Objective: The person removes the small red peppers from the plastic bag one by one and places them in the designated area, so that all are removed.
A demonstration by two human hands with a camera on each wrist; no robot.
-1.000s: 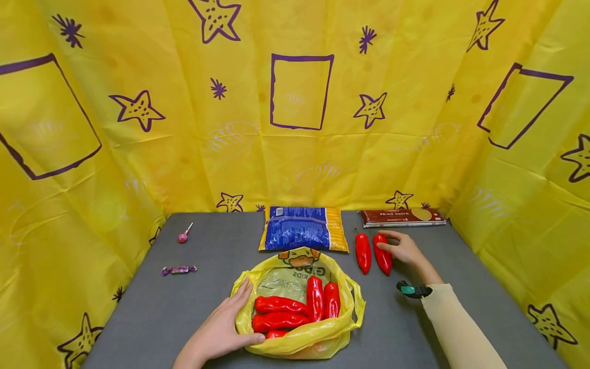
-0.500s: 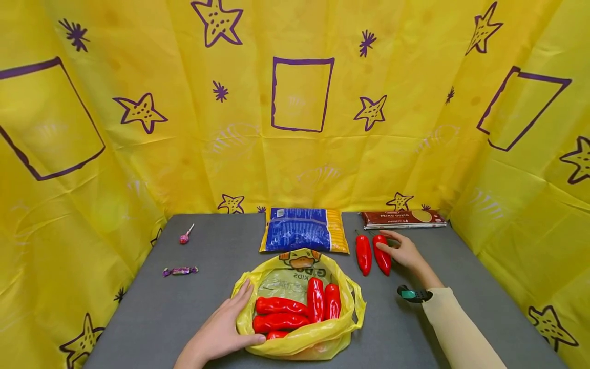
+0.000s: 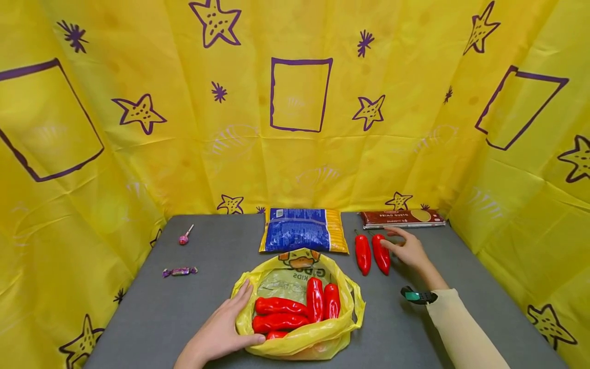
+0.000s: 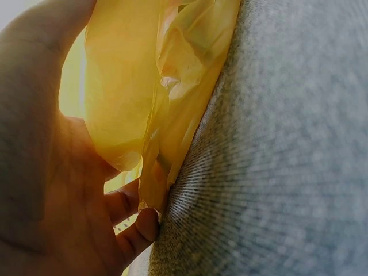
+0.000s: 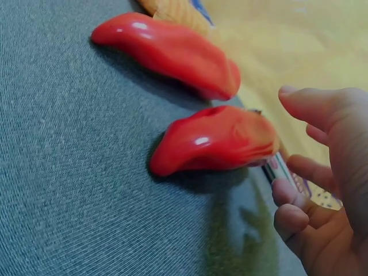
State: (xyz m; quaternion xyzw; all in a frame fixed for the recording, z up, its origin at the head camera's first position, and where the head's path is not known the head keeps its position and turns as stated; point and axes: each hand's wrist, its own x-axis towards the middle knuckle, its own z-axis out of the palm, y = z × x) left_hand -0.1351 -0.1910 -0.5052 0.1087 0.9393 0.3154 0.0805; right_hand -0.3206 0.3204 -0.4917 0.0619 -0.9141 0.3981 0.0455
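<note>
A yellow plastic bag [image 3: 318,341] stands with its mouth open near the front of the table. Several red peppers [image 3: 281,306] lie inside it. My left hand [image 3: 226,325] rests against the bag's left side, fingers fairly straight along the rim and thumb at its front edge. To the right of the bag, two more red peppers lie side by side: the left pepper [image 3: 362,254] and the right pepper [image 3: 381,254]. My right hand [image 3: 410,251] hovers beside the right pepper, thumb and fingers spread; in the right wrist view a gap separates the fingers [image 5: 310,172] from this pepper [image 5: 215,141].
Behind the bag lies a blue and yellow packet [image 3: 299,230]. A brown spaghetti packet [image 3: 403,219] sits at the back right, beyond my right hand. On the left are a lollipop [image 3: 184,237] and a purple wrapped candy [image 3: 180,271]. Yellow curtains [image 3: 295,169] enclose the table.
My right hand has drawn slightly right, off the right pepper, with its fingers spread wider. Both loose peppers remain on the table, and my left hand stays at the bag.
</note>
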